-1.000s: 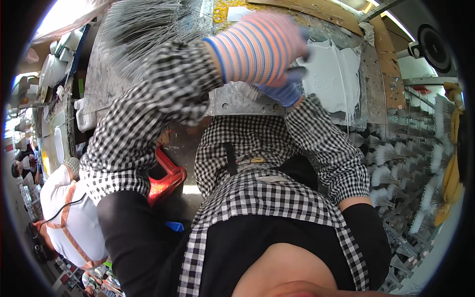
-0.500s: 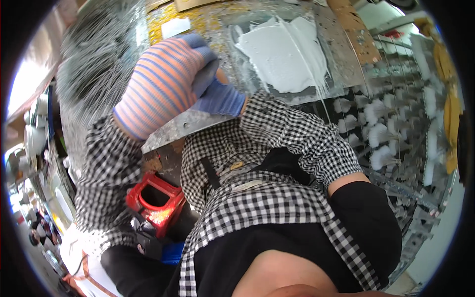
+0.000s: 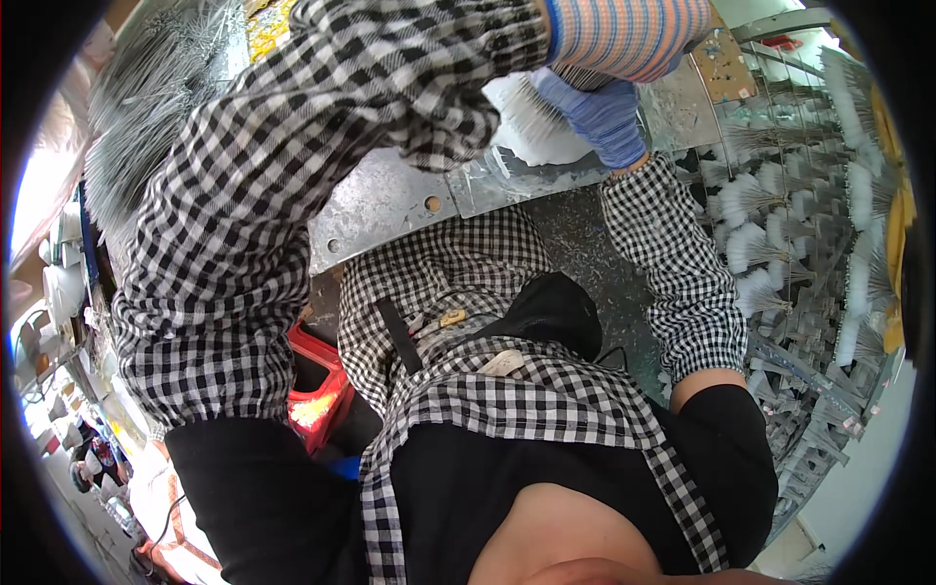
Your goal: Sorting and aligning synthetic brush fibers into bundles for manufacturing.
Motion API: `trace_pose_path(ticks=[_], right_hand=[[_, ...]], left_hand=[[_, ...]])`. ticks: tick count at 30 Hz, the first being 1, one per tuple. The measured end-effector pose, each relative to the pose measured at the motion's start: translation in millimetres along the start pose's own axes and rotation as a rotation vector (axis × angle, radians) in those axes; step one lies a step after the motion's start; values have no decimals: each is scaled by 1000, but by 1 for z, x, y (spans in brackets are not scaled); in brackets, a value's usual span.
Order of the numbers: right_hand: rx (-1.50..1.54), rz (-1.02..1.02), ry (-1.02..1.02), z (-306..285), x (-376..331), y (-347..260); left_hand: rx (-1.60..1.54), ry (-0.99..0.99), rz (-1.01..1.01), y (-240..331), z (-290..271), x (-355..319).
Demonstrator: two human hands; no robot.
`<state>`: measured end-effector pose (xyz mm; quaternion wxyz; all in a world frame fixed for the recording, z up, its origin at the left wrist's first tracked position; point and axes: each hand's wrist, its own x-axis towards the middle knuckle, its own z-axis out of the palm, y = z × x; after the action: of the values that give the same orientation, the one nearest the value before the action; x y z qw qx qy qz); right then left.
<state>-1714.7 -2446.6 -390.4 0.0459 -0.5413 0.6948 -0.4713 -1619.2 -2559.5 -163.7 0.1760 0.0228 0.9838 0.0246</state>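
Note:
My left hand [image 3: 629, 37], in an orange and blue striped glove, is closed at the top edge, with its arm stretched across to the right. Just below it, my right hand [image 3: 597, 112] in a blue glove is closed too. Between them they grip a bundle of thin grey wires [image 3: 534, 105], fanned out with its ends against the white paste [image 3: 531, 141]. My sleeve and hands cover much of the paste. How the left fingers sit on the bundle is hidden.
A big heap of loose grey wires [image 3: 146, 117] lies at the left of the metal-topped bench [image 3: 375, 200]. On the right, a rack [image 3: 770, 234] holds several wire bundles with white-coated ends. A red plastic stool [image 3: 317, 390] stands below the bench.
Both hands have moved right from the bench's middle to the white paste. A fanned wire bundle now shows at my hands. My left sleeve now crosses the bench.

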Motion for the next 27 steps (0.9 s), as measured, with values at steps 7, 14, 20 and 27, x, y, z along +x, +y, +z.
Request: trace_pose_path(ticks=[7,14,20,27], right_hand=[[-121,35,-77,18,0,8],[-129,26,-52,23,-4,23],[-35,-14,55,24,-5,30],[-114,16,28,21,-9,30]], left_hand=[[78,128,-45,-8,47,15],[33,76,-13,-8,41,7],[-5,56,24,-9,34,13],[-45,28,38,-8,27,18]])
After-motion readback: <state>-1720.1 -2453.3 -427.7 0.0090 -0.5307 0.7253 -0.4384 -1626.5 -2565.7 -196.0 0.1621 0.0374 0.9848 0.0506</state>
